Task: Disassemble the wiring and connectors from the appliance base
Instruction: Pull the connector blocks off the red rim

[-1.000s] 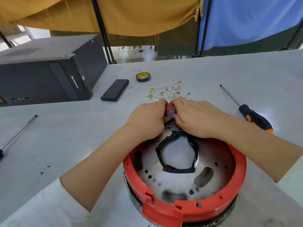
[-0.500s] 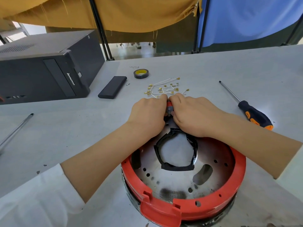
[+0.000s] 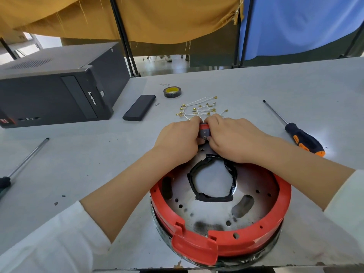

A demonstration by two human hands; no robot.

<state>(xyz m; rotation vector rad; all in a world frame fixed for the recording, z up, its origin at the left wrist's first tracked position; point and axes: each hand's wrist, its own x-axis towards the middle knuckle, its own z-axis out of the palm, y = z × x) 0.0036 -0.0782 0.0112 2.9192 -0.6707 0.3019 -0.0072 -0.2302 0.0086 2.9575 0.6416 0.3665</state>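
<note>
Base: red-rimmed appliance base [image 3: 220, 203] sits on bench [image 3: 295, 91], metal plate up, near edge.
Connector: red/grey connector [image 3: 204, 132] at far rim of base, wires [image 3: 199, 110] w/ brass terminals fanned on bench just beyond.
L hand: left hand [image 3: 178, 140] curled, pinching connector's left side.
R hand: right hand [image 3: 231, 139] curled on right side, likely to work it off evenly.
Tools: screwdriver [image 3: 295, 128] lying to the right, untouched.
Vs earlier: same two-sided grip, connector not yet free; only view shifted.
</note>
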